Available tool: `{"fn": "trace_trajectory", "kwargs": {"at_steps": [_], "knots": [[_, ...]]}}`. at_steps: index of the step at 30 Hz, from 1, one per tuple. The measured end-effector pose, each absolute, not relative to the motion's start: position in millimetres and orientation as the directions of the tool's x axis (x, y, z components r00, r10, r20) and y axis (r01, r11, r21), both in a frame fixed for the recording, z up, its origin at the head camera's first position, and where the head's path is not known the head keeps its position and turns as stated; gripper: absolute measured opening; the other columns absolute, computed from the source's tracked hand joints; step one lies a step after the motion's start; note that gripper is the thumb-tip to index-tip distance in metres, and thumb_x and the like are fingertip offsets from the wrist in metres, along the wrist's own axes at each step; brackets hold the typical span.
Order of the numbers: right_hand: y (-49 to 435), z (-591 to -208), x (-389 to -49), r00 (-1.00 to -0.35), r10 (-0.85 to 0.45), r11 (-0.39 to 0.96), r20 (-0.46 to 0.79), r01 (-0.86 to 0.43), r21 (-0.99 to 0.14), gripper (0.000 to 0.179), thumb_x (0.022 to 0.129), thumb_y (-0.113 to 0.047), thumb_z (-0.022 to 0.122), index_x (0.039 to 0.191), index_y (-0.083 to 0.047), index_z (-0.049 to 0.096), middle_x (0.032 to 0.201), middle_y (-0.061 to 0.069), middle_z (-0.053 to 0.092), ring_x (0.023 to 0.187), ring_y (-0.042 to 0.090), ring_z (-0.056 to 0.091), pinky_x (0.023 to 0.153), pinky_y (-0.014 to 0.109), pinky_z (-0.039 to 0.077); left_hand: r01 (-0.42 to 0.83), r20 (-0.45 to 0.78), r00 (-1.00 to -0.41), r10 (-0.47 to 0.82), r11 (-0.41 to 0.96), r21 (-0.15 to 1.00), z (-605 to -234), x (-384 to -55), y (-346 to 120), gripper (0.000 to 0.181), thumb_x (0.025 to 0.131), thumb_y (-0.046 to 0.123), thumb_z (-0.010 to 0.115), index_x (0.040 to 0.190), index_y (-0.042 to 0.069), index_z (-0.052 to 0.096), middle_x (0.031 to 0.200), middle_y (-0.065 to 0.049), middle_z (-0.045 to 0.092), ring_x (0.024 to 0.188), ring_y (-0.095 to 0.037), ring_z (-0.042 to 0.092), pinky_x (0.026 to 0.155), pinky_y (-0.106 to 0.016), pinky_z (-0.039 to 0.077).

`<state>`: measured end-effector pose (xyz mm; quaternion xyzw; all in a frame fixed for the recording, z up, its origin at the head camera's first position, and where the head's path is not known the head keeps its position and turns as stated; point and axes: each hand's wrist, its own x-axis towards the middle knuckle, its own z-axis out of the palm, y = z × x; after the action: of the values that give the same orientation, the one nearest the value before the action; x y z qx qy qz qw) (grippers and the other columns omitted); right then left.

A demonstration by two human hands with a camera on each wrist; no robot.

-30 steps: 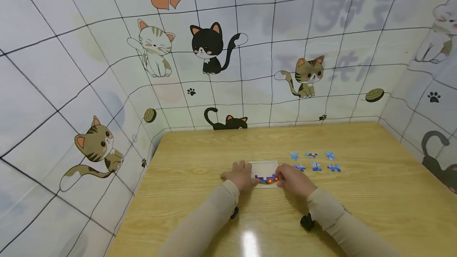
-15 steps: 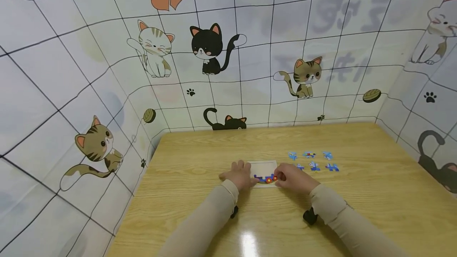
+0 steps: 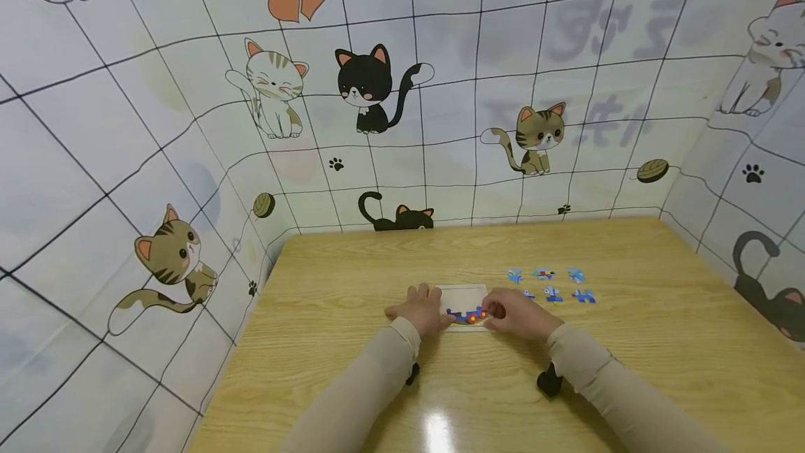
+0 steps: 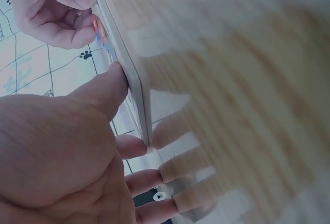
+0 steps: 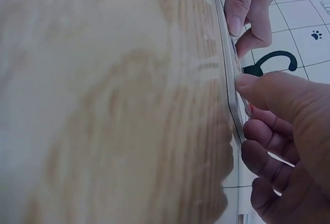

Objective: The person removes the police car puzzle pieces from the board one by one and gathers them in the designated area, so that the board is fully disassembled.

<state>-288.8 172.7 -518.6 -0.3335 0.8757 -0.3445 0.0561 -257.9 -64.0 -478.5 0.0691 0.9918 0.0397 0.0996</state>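
A shallow pale puzzle tray [image 3: 464, 295] lies on the table between the two hands in the head view. Joined blue, red and yellow puzzle pieces [image 3: 464, 317] fill its near side. My left hand [image 3: 420, 310] rests with spread fingers over the tray's left edge, the thumb [image 4: 105, 87] lying along the near rim. At the right end of the joined row, my right hand [image 3: 520, 314] pinches a red-and-blue puzzle piece [image 4: 97, 27] between thumb and index finger, low over the tray. Its other fingers [image 5: 263, 157] curl beside the tray's edge, and the hand hides part of that piece.
Several loose blue puzzle pieces [image 3: 553, 293] lie in two rows to the right of the tray, one partly behind the right hand. The wooden table [image 3: 352, 264] meets a cat-print cloth wall [image 3: 453, 159] at the back. Black wrist cameras [image 3: 549, 380] sit under the sleeves.
My right wrist has swung slightly outward to the right, and its thumb and index finger now form a rounder loop at the row's end. The left hand stays in place; the head view shifts slightly.
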Motion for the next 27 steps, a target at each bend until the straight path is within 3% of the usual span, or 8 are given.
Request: {"fn": "trace_trajectory", "kwargs": {"at_steps": [14, 19, 22, 27], "knots": [[175.1, -520.3, -288.3, -0.775, -0.615, 0.51, 0.144, -0.531, -0.677, 0.017, 0.09, -0.013, 0.078, 0.103, -0.008, 0.067, 0.086, -0.005, 0.059, 0.073, 0.007, 0.053, 0.066, 0.026, 0.049, 0.129, -0.207, -0.967, 0.148, 0.986, 0.102, -483.3, -262.0, -66.5, 0.061, 0.096, 0.062, 0.057, 0.142, 0.024, 0.05, 0.137, -0.003, 0.048, 0.123, -0.027, 0.043, 0.086, -0.075, 0.044], [174.8, -520.2, -288.4, -0.776, -0.613, 0.52, 0.148, -0.538, -0.664, 0.017, 0.09, -0.012, 0.078, 0.102, -0.007, 0.068, 0.086, -0.005, 0.058, 0.075, 0.008, 0.052, 0.068, 0.027, 0.049, 0.099, -0.229, -0.965, 0.127, 0.987, 0.13, -493.4, -270.4, -65.3, 0.072, 0.091, 0.071, 0.057, 0.144, 0.023, 0.049, 0.142, -0.002, 0.046, 0.131, -0.029, 0.04, 0.088, -0.079, 0.04], [173.8, -520.6, -288.3, -0.779, -0.606, 0.529, 0.157, -0.543, -0.652, 0.017, 0.089, -0.011, 0.079, 0.101, -0.006, 0.068, 0.086, -0.005, 0.058, 0.076, 0.008, 0.052, 0.069, 0.026, 0.048, 0.088, -0.229, -0.966, 0.118, 0.986, 0.14, -500.6, -275.2, -63.2, 0.078, 0.089, 0.075, 0.057, 0.146, 0.023, 0.048, 0.141, -0.003, 0.046, 0.135, -0.03, 0.038, 0.088, -0.081, 0.038], [171.7, -523.9, -286.2, -0.776, -0.603, 0.515, 0.184, -0.555, -0.653, 0.016, 0.088, -0.012, 0.08, 0.099, -0.007, 0.069, 0.085, -0.003, 0.058, 0.075, 0.007, 0.051, 0.068, 0.026, 0.047, 0.085, -0.228, -0.967, 0.113, 0.988, 0.129, -508.4, -279.9, -60.7, 0.074, 0.088, 0.072, 0.062, 0.14, 0.02, 0.052, 0.131, -0.006, 0.048, 0.132, -0.032, 0.039, 0.085, -0.082, 0.039]]}}
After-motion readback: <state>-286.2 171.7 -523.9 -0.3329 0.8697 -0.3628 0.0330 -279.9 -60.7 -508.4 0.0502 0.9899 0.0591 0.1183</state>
